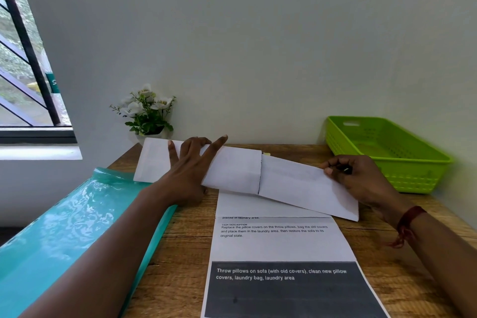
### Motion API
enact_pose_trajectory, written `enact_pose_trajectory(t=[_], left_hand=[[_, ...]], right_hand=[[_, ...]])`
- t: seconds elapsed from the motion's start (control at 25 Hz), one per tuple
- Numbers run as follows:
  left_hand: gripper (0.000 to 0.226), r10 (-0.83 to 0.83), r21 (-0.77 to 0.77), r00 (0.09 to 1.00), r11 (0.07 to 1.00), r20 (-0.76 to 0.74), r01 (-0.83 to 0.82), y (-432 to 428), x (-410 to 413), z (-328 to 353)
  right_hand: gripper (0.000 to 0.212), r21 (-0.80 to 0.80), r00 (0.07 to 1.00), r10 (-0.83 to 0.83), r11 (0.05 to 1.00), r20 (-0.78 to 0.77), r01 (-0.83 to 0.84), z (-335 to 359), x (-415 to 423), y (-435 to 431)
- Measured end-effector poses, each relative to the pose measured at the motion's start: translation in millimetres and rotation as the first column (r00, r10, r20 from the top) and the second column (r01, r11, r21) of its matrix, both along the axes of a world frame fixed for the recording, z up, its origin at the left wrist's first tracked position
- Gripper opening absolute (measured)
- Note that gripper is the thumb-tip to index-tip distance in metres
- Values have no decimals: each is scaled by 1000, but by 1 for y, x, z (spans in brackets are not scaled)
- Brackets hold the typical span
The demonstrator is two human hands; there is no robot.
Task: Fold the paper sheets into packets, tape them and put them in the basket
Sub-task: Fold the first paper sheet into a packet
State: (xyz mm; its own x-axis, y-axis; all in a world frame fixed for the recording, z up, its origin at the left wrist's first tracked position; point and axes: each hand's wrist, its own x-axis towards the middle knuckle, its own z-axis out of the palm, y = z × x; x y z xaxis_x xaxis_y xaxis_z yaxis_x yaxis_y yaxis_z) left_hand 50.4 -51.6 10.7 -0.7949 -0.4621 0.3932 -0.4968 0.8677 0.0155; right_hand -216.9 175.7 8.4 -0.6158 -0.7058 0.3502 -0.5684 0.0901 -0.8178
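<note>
At the far left a window (20, 72) is set in the wall, and below it a glossy teal sheet (64, 227) lies over the left edge of the wooden table (180, 253). A small pot of white flowers (147, 111) stands at the back of the table against the wall.

The left hand (191, 162) lies flat on the left half of the folded paper (289, 178), fingers straight and spread, pressing it down; the paper's left end sticks out past the fingertips towards the flowers. The folded paper is a long white strip running slantwise across the table, with one layer overlapping the other at a vertical edge near its middle. Its near edge covers the top of a printed sheet (278, 242), which lies flat and reaches down to the bottom of the view.

The right hand (361, 178), with a red thread (407, 222) around its wrist, pinches the far right edge of the folded paper between curled fingers and thumb. A small dark thing shows among those fingers; what it is cannot be told.

Just beyond the right hand, the green basket (413, 178) sits at the table's right rear, apart from the paper.
</note>
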Motion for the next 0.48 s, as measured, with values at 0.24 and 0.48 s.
enact_pose_trajectory(t=[0.24, 0.48], left_hand=[[119, -103, 8, 995, 995, 3, 103, 13, -7, 1], [110, -149, -1, 986, 989, -75, 150, 20, -12, 1]], right_hand=[[25, -109, 1000, 2, 994, -27, -5, -4, 11, -11], [20, -354, 984, -19, 932, 175, 81, -7, 20, -19]])
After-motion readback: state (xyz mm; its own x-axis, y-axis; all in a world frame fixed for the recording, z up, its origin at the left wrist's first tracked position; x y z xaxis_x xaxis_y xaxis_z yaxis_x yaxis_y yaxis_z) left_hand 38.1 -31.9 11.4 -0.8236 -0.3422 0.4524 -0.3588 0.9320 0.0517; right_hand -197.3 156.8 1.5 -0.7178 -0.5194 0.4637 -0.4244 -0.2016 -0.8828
